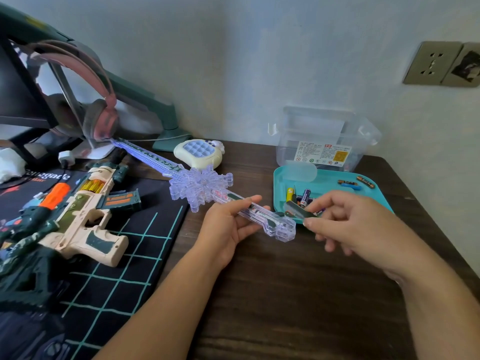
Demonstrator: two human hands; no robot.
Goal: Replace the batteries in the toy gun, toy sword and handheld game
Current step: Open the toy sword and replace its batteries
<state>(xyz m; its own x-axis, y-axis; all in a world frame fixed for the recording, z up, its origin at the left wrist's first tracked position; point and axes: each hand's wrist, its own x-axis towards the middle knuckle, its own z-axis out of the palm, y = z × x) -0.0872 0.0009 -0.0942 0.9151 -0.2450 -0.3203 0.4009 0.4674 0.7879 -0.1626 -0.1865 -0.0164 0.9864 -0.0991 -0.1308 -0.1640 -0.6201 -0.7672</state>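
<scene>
Left hand (228, 224): grips the sword (200, 183) by its handle.
Right hand (348, 222): pinches the dark cover (298, 209) at the handle's end.
Blade: lit, pointing back-left.
Gun (85, 211): on the mat (124, 255).
Game (198, 153): behind the sword.
Batteries (304, 197): in the tray (280, 178).

Clear toy sword (200, 184) — blade lit, battery cover (297, 209) off — beside toy gun (85, 211).

Bare tabletop (298, 307) open at lower centre of frame. Left side blocked: toy gun (85, 216) on mat (117, 268). Centre: toy sword (202, 183) cuts diagonally, handheld game (198, 152) behind it. Right middle: teal tray (330, 175), clear box (324, 131) behind.
</scene>
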